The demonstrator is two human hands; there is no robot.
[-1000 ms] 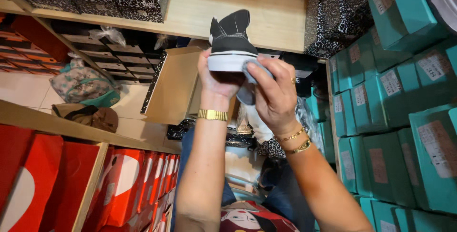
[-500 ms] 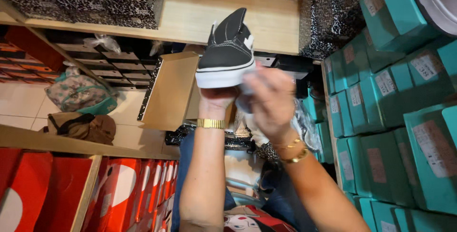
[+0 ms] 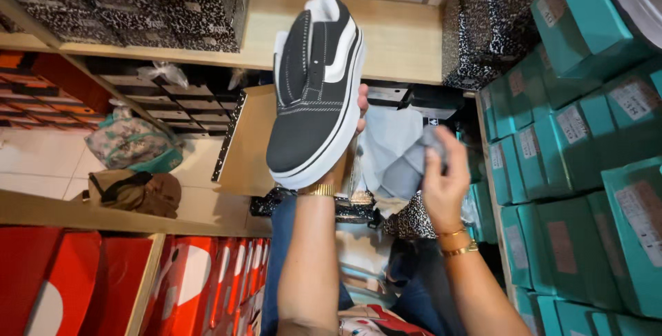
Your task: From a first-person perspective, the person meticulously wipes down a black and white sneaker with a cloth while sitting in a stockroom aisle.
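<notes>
A person's left hand (image 3: pixel 348 144) holds a black canvas sneaker (image 3: pixel 314 94) up at the centre of the frame, toe toward the bottom and heel toward the top, its white sole edge turned to the right. The hand is mostly hidden behind the shoe: only fingertips show at the sole's right edge, and a strip of palm shows below the toe, so the shoe sits on top of the grip rather than hanging from it, with the fingers closed around the sole from behind. A gold bracelet (image 3: pixel 317 190) circles that wrist just beneath the toe.

To the right of centre, the right hand (image 3: pixel 441 184) is closed on a wad of pale grey-blue tissue paper (image 3: pixel 400 153) (how tightly the fingers pinch it cannot be told), well clear of the sneaker and a little lower in the frame. Two gold bangles (image 3: pixel 458 241) ride on that wrist.

Behind the hands, an open shoebox (image 3: pixel 252 139) with a plain brown inside lies just left of the sneaker. Stacked teal shoeboxes (image 3: pixel 579 143) fill the right edge of the frame, red shoeboxes (image 3: pixel 110 281) the lower left, and black-and-white speckled boxes (image 3: pixel 138 1) the upper left above a pale wooden shelf (image 3: pixel 400 32). A patterned bag (image 3: pixel 127 141) and a brown bag (image 3: pixel 134 191) lie on the tiled floor at the left.
</notes>
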